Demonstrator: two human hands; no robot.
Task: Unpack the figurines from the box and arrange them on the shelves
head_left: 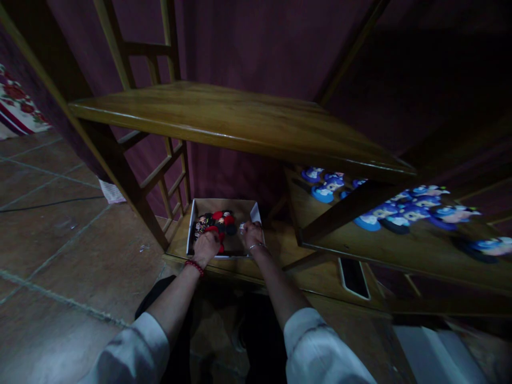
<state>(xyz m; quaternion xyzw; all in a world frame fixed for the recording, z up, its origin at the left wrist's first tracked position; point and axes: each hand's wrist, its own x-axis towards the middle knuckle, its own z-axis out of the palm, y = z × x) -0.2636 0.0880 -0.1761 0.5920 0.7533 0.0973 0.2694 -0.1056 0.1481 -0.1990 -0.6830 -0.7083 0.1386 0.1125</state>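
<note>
The brown, glossy wooden shelf unit is the largest thing here, with a low board at its foot and a side board stepping up on the right; on that side board stands a blurred cluster of blue, purple and white figurines on round bases, outside the box and apart from both hands. On the low board sits the shallow, white-edged cardboard box, holding a group of small red-and-black figurines, gathered mostly in its left and middle part. The work at the box looks partway through: several figurines already lie inside and both hands are in among the contents, while the blue ones stand up on the side board; how many pieces remain to be handled cannot be told. The left hand is half closed, fingers curled down over the red figurines, and whether it grips one is hidden. The right hand, at the box's right side, has its fingers bent close together at a small whitish piece, apparently pinched, though too blurred to name
</note>
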